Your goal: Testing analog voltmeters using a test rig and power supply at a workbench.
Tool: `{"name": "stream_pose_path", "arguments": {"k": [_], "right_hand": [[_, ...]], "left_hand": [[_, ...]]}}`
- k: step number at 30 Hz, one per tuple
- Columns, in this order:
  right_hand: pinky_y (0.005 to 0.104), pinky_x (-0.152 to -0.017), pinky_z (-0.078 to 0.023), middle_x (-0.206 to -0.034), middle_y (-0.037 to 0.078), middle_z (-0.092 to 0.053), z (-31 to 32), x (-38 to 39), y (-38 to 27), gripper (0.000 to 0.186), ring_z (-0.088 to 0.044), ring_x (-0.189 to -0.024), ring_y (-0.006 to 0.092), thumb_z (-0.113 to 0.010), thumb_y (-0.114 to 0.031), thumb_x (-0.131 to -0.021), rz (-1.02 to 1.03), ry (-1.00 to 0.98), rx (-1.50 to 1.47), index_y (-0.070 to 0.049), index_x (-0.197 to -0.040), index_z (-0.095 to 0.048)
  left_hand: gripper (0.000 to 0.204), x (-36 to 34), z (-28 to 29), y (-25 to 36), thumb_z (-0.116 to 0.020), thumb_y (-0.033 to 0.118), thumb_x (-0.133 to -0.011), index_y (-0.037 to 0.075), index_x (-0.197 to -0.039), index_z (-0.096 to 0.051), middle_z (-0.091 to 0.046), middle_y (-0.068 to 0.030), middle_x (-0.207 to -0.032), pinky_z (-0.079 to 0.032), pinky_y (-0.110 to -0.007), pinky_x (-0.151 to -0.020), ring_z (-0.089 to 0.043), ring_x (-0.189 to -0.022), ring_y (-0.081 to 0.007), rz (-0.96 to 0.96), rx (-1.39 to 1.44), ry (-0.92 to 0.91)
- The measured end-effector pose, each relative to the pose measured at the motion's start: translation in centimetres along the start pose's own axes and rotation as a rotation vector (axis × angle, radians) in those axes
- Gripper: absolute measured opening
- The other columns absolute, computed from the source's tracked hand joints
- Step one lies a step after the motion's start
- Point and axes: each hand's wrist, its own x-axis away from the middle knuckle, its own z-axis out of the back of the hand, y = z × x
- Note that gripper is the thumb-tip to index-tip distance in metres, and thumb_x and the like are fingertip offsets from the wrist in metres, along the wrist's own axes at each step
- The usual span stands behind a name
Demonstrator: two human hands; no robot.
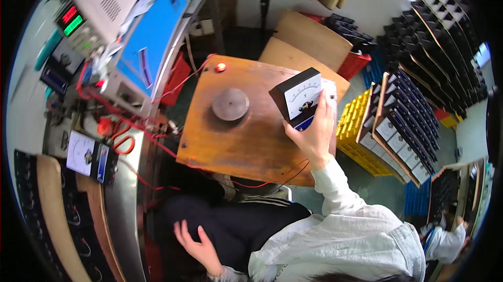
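Observation:
My right hand (316, 135) grips an analogue voltmeter (304, 96) by its right side, fingers along the edge and thumb at the lower front. The meter has a black case, a white dial and a dark blue strip below. It is tilted over the right part of a worn wooden table (262, 148); whether its base touches the wood I cannot tell. Left of it on the table sits a round grey metal disc (230, 105). My left hand (200, 248), empty with fingers apart, rests by my dark-trousered leg.
On the left bench are a similar meter (89, 157), red-handled scissors (123, 143), red wires and a blue-topped instrument (152, 35). A red light (220, 67) glows at the table's far corner. Stacked meters (401, 130) and a yellow crate (356, 119) stand right. Another person (445, 242) works far right.

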Motion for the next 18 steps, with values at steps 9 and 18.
{"name": "stream_pose_path", "arguments": {"k": [9, 18], "right_hand": [[0.0469, -0.103, -0.040, -0.141, 0.020, -0.055, 3.5, 7.3, -16.8, 0.097, -0.054, -0.123, 0.0378, -0.083, -0.015, -0.070, 0.418, -0.372, -0.823, 0.007, -0.151, -0.033], [0.0280, -0.069, -0.055, -0.105, 0.012, -0.070, 0.8, 8.6, -6.1, 0.059, -0.067, -0.075, 0.0168, -0.064, 0.003, -0.091, -0.029, -0.414, -0.912, -0.001, -0.146, -0.042]], "left_hand": [[0.120, -5.4, -0.7, 16.7, -0.074, 0.056, -0.085, 0.001, -0.161, 0.001, -0.014, -0.0209, -0.165, -0.018, -0.048, -0.122, -0.021, -0.152, -0.0348, -0.083, 0.999, 0.204], [0.105, -13.5, -5.6, 16.7, -0.093, 0.022, -0.065, -0.005, -0.149, -0.035, -0.049, -0.0248, -0.141, -0.040, -0.047, -0.111, -0.050, -0.130, -0.0366, -0.371, 0.515, -0.005]]}}
